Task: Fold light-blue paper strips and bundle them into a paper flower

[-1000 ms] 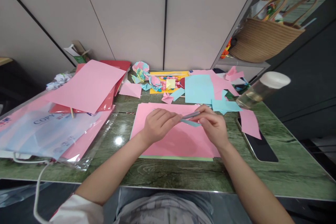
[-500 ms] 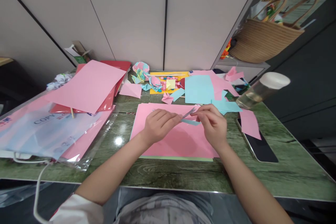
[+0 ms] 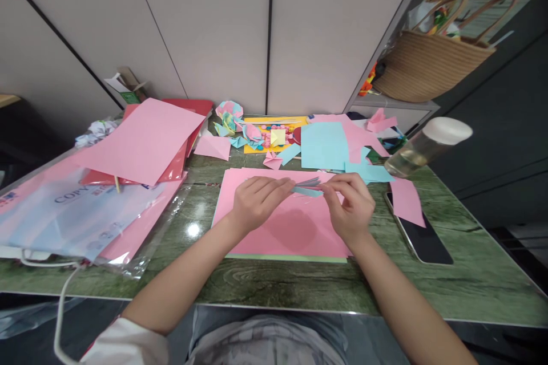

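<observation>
Above the stack of pink sheets point(image 3: 274, 228), my left hand point(image 3: 261, 199) pinches the left end of a folded blue paper piece point(image 3: 309, 190) with thin greyish layers on top. My right hand point(image 3: 351, 205) is closed at the right end of that piece, its thumb and index finger pressed together where a bit of pink shows. Whether the pink bit belongs to the folded piece cannot be made out. Behind the stack lie a small folded pink piece point(image 3: 273, 160), a light blue sheet point(image 3: 324, 145) and a yellow square point(image 3: 278, 137).
A phone point(image 3: 428, 242) partly under a pink scrap point(image 3: 408, 202) and a bottle point(image 3: 423, 151) stand at the right. Plastic-wrapped paper point(image 3: 85, 217) and a large pink sheet point(image 3: 145, 140) cover the left. Paper flowers point(image 3: 230, 121) and a woven bag point(image 3: 432, 65) are farther back.
My right hand has shifted slightly right, its fingers now at the end of the folded piece. The blue strip and greyish layers lie closer together and flatter.
</observation>
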